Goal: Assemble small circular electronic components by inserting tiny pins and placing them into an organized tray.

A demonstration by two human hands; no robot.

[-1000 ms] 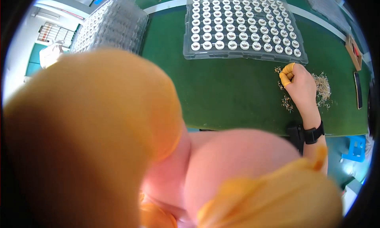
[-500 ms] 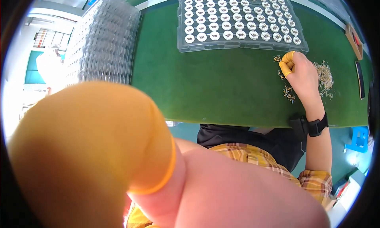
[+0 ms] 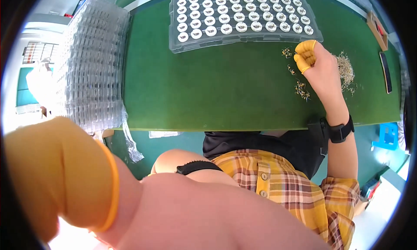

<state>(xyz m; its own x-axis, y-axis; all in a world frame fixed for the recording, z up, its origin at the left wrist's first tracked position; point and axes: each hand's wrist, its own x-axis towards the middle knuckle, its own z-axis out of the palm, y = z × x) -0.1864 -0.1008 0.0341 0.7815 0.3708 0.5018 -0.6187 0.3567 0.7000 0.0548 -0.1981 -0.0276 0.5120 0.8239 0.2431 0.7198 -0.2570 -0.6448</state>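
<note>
Loose parts (image 3: 346, 71) flank the right hand (image 3: 320, 68) (wide tabletop (image 3: 204, 87) leftward, tray edge (image 3: 217, 43) near).

We hold our left hand (image 3: 204, 211) up close beneath the eye, so near that it fills the lower left and blurs, its yellow-covered finger (image 3: 61, 176) pointing leftward (whether it grips anything, we cannot tell). Our right forearm (image 3: 342, 159) reaches forward from a rolled plaid sleeve (image 3: 341, 191), a black band (image 3: 341, 130) around the wrist. Our right hand (image 3: 321, 70) is curled, yellow-covered thumb and fingertips drawn close together, pointing left.
</note>
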